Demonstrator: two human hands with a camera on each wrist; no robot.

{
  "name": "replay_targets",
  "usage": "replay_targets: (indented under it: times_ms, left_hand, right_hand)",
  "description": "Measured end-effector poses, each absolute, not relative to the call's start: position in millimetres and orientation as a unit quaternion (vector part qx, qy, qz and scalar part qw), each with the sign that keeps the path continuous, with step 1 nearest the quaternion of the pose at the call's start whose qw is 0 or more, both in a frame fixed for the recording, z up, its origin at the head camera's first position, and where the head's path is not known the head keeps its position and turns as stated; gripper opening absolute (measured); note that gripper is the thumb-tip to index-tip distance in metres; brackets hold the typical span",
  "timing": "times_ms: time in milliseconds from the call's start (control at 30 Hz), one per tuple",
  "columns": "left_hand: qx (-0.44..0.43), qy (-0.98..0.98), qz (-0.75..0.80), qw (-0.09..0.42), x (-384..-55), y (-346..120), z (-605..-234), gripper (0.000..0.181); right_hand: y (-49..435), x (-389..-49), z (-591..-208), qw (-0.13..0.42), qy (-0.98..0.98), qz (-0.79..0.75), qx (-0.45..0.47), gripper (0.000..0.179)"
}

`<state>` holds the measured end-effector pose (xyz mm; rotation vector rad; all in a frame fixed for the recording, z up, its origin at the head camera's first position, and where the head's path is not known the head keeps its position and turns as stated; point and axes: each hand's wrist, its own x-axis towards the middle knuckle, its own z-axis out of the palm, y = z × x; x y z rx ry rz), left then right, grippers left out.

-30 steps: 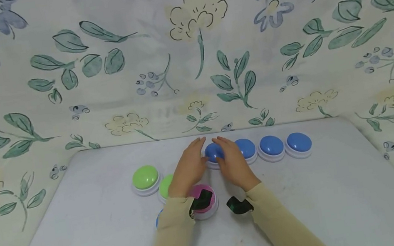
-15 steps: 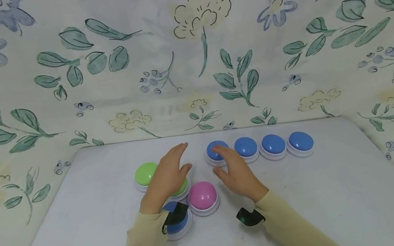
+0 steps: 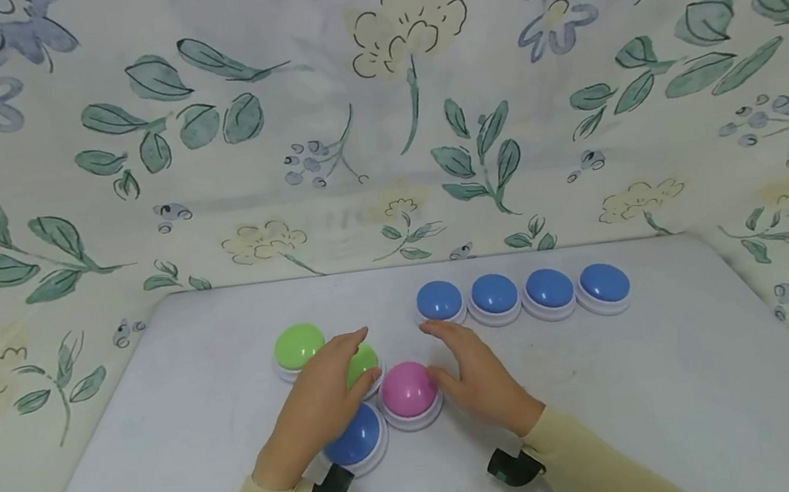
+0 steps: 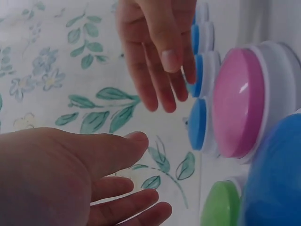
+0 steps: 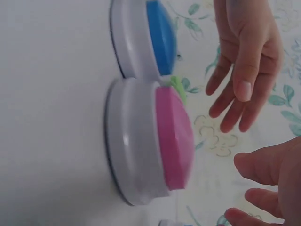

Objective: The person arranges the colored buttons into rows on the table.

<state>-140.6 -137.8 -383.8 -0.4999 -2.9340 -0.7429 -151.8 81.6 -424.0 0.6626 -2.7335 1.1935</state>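
Note:
A pink dome-shaped push button on a white round base stands in the middle of the table, between my hands. My left hand, fingers extended and thumb apart, hovers over a blue button and partly covers a green button. My right hand is just right of the pink button, its thumb overlapping the dome's edge in the head view. The right wrist view shows a gap between that thumb and the pink dome. Neither hand holds anything.
Several blue buttons stand in a row at the back, from the leftmost blue button to the rightmost. Another green button is at the left. A floral cloth rises behind the white table.
Both hands have come back from the leftmost blue button of the rear row toward the pink one, and have spread apart, the left hand further leftward. That rear blue button now shows almost whole.

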Motion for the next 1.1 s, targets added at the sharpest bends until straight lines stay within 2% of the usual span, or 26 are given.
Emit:
replay_targets:
  times_ms: [467, 833, 1100]
  left_hand:
    - [-0.209, -0.953, -0.212, 0.063, -114.4, -130.1, -409.2, 0.064]
    - [-0.232, -0.953, -0.180, 0.081, -114.7, -121.8, -419.3, 0.064]
    - [-0.233, -0.955, -0.156, 0.093, -118.0, -117.9, -422.9, 0.067]
  right_hand:
    - [78.8, -128.8, -439.7, 0.027, -0.894, 0.366, 0.258, 0.059]
    - [77.1, -124.7, -445.3, -0.017, -0.902, 0.350, 0.251, 0.067]
    - [77.1, -125.8, -446.7, -0.020, -0.909, 0.329, 0.257, 0.066]
